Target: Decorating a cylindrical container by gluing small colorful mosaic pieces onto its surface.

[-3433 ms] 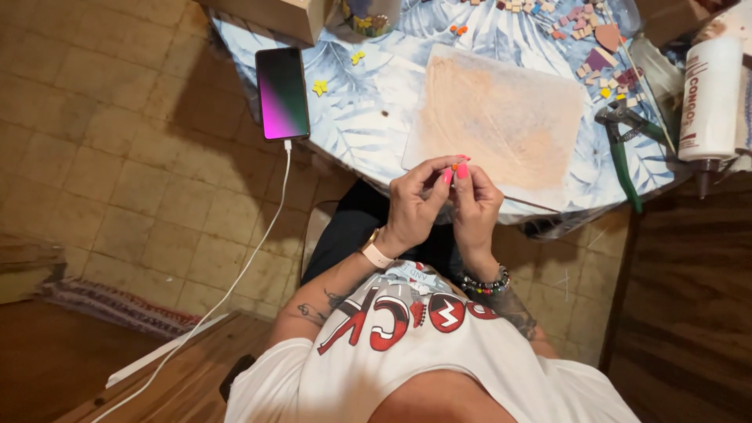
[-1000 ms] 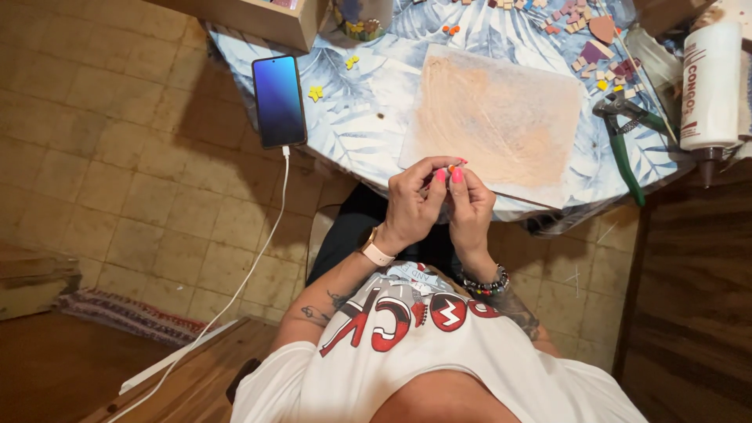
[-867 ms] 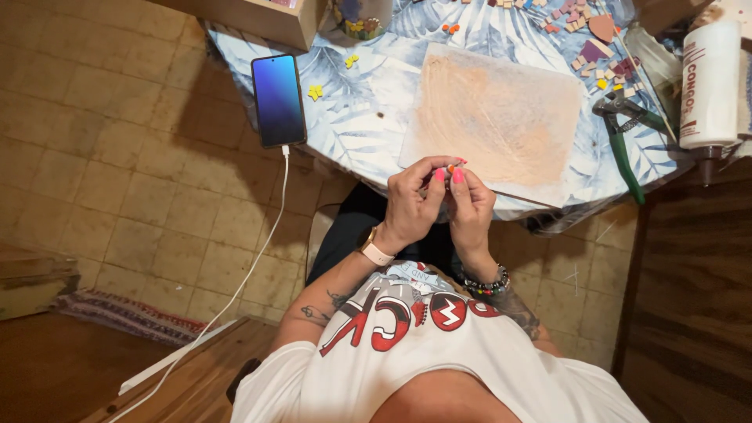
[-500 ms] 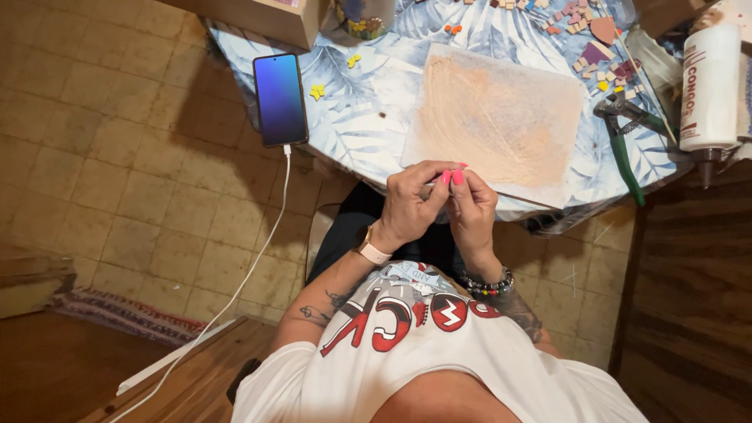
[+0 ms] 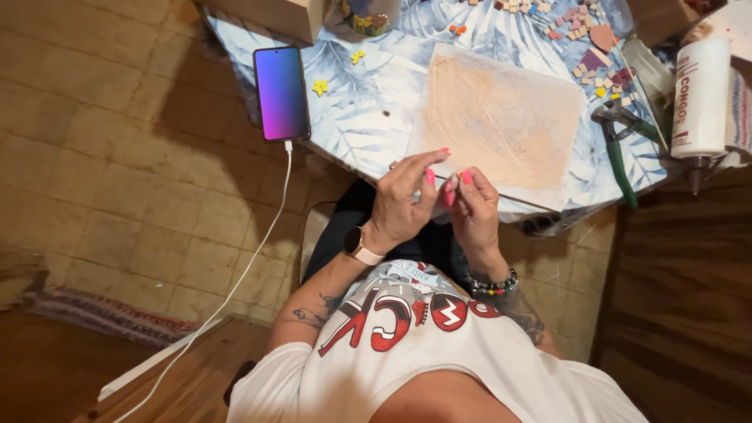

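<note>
Left hand (image 5: 403, 200) and right hand (image 5: 470, 207) held together at the worktop (image 5: 368, 117) edge, something tiny pinched but hidden, board (image 5: 501, 121) just beyond, phone (image 5: 281, 92) overhanging the edge, jar (image 5: 362, 14) contents blurred.

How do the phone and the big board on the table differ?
The phone is a small dark slab with a lit purple-blue screen; the board is far larger, pale and smeared orange-tan. A white cable plugs into the phone and trails to the floor; nothing attaches to the board. The left hand and right hand hover by the board's near edge, away from the phone. Both lie flat on the leaf-patterned tablecloth.
</note>
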